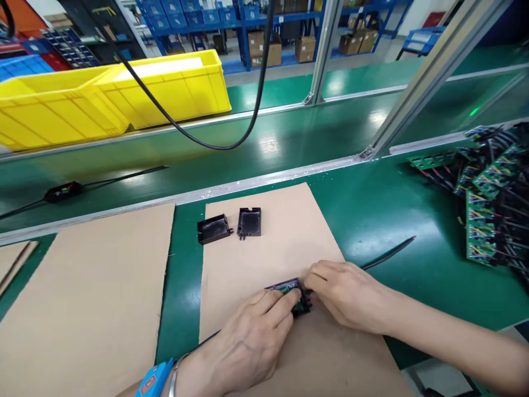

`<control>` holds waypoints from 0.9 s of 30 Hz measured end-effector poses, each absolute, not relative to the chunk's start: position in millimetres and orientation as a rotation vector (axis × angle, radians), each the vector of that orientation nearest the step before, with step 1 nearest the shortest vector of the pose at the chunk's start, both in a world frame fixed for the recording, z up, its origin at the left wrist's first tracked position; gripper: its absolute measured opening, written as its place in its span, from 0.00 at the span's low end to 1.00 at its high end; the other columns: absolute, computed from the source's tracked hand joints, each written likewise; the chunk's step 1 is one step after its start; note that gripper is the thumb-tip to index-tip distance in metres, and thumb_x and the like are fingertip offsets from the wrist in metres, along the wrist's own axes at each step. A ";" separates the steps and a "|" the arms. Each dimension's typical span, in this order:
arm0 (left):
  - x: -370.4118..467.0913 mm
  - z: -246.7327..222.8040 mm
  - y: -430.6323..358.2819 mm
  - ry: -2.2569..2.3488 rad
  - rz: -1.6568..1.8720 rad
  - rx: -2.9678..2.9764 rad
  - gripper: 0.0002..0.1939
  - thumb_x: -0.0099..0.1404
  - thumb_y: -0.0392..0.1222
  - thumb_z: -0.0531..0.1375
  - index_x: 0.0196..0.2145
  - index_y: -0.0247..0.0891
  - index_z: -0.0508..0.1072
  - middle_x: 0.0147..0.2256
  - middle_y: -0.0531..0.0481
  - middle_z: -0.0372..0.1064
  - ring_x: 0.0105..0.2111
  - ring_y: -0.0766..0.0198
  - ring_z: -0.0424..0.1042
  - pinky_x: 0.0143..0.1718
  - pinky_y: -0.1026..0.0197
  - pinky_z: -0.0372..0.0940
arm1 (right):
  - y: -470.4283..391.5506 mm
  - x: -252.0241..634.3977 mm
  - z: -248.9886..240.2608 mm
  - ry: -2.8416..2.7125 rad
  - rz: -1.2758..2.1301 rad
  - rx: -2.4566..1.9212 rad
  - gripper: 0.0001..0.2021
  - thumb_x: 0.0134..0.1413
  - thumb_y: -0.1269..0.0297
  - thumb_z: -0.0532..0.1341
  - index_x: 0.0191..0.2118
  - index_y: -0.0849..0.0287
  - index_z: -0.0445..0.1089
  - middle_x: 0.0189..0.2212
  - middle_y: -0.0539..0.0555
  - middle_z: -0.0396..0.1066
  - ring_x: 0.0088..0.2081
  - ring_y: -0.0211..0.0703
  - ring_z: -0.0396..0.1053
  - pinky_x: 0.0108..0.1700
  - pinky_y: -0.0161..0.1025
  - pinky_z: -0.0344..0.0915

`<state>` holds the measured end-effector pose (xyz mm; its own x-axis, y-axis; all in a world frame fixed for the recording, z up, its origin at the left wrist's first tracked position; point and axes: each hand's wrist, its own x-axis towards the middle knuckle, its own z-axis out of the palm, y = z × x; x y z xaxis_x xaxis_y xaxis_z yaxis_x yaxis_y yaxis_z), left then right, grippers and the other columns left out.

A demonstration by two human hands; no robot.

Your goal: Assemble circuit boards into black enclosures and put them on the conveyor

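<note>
In the head view, a small black plastic case (306,306) with a green circuit board (285,286) in it lies on a cardboard sheet (281,245). My left hand (256,336) grips the case, its fingertips pressed on the board and covering much of it. At the case's right end, my right hand (345,292) is closed in a pinch around a black cable (388,254), whose free end sticks out behind the hand. The exact pinch point is hidden. Two empty black case halves (215,228) sit farther back on the cardboard.
Another cardboard sheet (95,292) lies to the left. Wired circuit boards (481,226) are heaped at the right. Beyond the metal rail (264,180) are a cabled black module (61,192) and yellow bins (173,91). A black cable loop (219,146) hangs over the bench.
</note>
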<state>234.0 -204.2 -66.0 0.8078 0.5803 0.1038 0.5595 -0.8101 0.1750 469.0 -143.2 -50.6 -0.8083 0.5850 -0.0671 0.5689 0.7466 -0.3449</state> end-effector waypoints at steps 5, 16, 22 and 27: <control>238.0 -67.4 -205.7 0.930 0.127 2.864 0.20 0.61 0.30 0.51 0.51 0.27 0.68 0.59 0.36 0.60 0.49 0.52 0.67 0.54 0.51 0.63 | -153.7 471.5 -76.9 -2.799 0.273 -0.741 0.12 0.57 0.79 0.49 0.32 0.61 0.67 0.28 0.54 0.65 0.30 0.44 0.57 0.31 0.42 0.49; 214.7 -36.0 -199.7 0.982 0.242 2.545 0.24 0.65 0.29 0.51 0.59 0.36 0.60 0.59 0.42 0.61 0.58 0.56 0.61 0.59 0.53 0.61 | -145.3 472.2 -57.5 -2.661 0.665 -0.953 0.05 0.56 0.72 0.56 0.34 0.58 0.69 0.33 0.53 0.66 0.37 0.45 0.60 0.40 0.44 0.55; 212.8 -41.8 -200.8 1.274 0.353 2.215 0.28 0.61 0.36 0.61 0.58 0.40 0.59 0.53 0.43 0.64 0.53 0.55 0.65 0.55 0.51 0.65 | -136.3 431.0 -44.8 -2.718 0.651 -1.005 0.12 0.48 0.66 0.67 0.39 0.60 0.70 0.36 0.55 0.68 0.42 0.50 0.62 0.43 0.44 0.60; 214.3 -63.7 -200.7 1.243 0.426 2.202 0.22 0.64 0.34 0.59 0.55 0.38 0.63 0.51 0.43 0.65 0.52 0.57 0.66 0.56 0.53 0.65 | -135.2 401.2 -48.4 -2.903 0.617 -1.064 0.14 0.41 0.68 0.67 0.37 0.61 0.69 0.35 0.57 0.69 0.39 0.51 0.66 0.36 0.44 0.61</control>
<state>214.3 -200.7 -63.7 0.5173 0.8558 -0.0025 0.6745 -0.4059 0.6167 401.2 -135.2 -48.4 -0.7721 0.6193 -0.1427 0.6238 0.6955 -0.3565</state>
